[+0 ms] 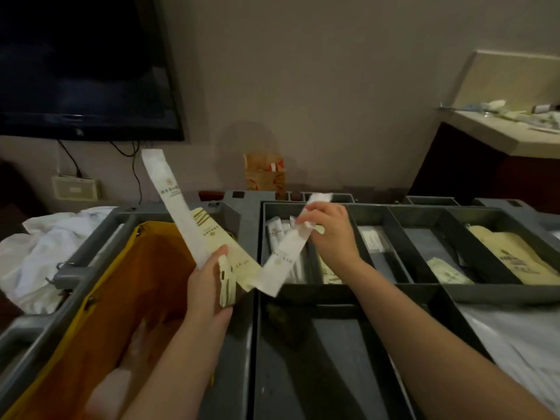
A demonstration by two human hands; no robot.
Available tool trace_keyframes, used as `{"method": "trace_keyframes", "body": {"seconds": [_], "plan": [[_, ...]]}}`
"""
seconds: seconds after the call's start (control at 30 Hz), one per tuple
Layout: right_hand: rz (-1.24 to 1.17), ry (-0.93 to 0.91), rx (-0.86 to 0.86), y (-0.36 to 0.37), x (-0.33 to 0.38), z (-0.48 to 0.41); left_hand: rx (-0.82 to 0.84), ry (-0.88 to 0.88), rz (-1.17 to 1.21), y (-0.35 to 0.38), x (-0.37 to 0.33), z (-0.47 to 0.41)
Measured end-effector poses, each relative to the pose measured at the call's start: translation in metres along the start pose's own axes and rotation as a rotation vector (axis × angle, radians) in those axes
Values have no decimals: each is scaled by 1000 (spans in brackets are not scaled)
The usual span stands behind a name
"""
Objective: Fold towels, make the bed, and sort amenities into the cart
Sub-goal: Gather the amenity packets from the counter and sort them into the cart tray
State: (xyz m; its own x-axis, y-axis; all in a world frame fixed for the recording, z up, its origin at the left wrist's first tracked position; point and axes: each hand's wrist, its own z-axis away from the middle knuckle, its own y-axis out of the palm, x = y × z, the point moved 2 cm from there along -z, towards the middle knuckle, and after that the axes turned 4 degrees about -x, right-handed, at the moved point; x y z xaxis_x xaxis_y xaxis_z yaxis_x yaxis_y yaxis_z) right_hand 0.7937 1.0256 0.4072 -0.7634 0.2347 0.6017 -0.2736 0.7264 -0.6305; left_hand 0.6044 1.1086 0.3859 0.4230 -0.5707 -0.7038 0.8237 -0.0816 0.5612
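Grey cart (pixel 241 207) below a wall television (pixel 85 65); left hand (pixel 209 283) and right hand (pixel 330 231) each pinch packets (pixel 178 207).

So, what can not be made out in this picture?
Head view only.
Print on the long white paper packet in the left hand: too small, blurred.
White paper sachet pinched by the right hand: motion-blurred; it hides part of the grey plastic tray compartment.
Bottom of the orange cloth bag: covered by the left forearm.
Small items on the beige counter: blurred, cut off by the right edge.
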Motion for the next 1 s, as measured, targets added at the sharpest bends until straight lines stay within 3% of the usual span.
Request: {"method": "trace_keyframes", "body": {"seconds": [0.1, 0.23, 0.33, 0.47, 0.53, 0.57, 0.67, 0.73, 0.9, 1.0], "plan": [[61, 4, 228, 22, -14, -19, -53, 42, 10, -4, -5, -8], [262, 122, 345, 19, -39, -11, -69, 48, -21, -2, -6, -9], [206, 202, 291, 10, -42, 12, -22, 24, -75, 0, -2, -8], [-222, 347, 111, -11, -13, 33, 68, -26, -177, 5, 4, 1], [-274, 369, 108, -14, 5, 44, 102, -24, -229, 7, 8, 4], [-193, 365, 168, -10, 13, 50, 113, -14, -262, 8, 10, 5], [382, 197, 437, 9, 25, 62, 122, 6, -343, 8, 13, 7], [555, 155, 496, 17, 29, 59, 118, 1, -329, 6, 14, 9], [522, 304, 656, 21, 28, 47, 130, 7, -275, 5, 10, 10], [251, 426, 520, 15, 23, 50, 132, 6, -263, 5, 8, 10]]}}
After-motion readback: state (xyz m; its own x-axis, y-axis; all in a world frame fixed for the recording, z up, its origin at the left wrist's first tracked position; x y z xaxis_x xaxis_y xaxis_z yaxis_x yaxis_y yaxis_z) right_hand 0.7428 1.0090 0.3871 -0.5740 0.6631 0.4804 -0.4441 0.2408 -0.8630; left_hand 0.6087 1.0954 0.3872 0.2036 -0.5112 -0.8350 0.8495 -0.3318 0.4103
